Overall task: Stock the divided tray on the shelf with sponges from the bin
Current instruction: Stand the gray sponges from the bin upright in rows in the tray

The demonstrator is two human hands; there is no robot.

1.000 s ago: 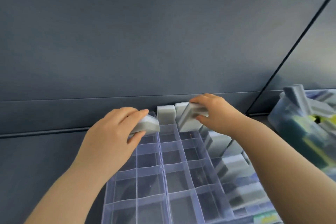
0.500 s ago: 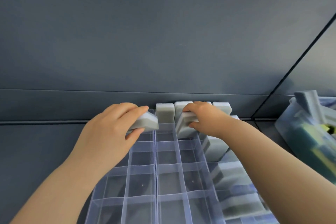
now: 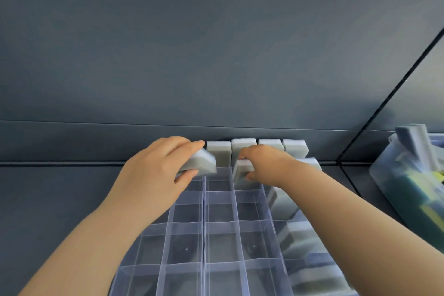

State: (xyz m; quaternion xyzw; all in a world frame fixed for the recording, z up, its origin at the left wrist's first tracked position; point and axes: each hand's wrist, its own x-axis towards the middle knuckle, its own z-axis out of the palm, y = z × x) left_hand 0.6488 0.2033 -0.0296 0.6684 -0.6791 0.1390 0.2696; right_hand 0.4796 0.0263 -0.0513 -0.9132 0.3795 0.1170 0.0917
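Right hand (image 3: 264, 167) lowered its foam sponge (image 3: 242, 172) (blocky, grey) into clear tray (image 3: 217, 247).

Your left hand (image 3: 153, 175) grips a grey sponge (image 3: 204, 163) at 11 o'clock of the clear divided tray (image 3: 204, 223). Your right hand (image 3: 266, 166) pinches a second sponge (image 3: 241, 173) at 12 o'clock — upright, just in front of the back-row sponges (image 3: 218, 151). The bin (image 3: 403, 187) sits at 3 o'clock.

Dark grey back panel (image 3: 216, 43) fills the upper frame, crossed by a horizontal seam (image 3: 72, 122) at mid-height; diagonal corner joint (image 3: 396, 88) at right; matching shelf (image 3: 48, 194) lower left.
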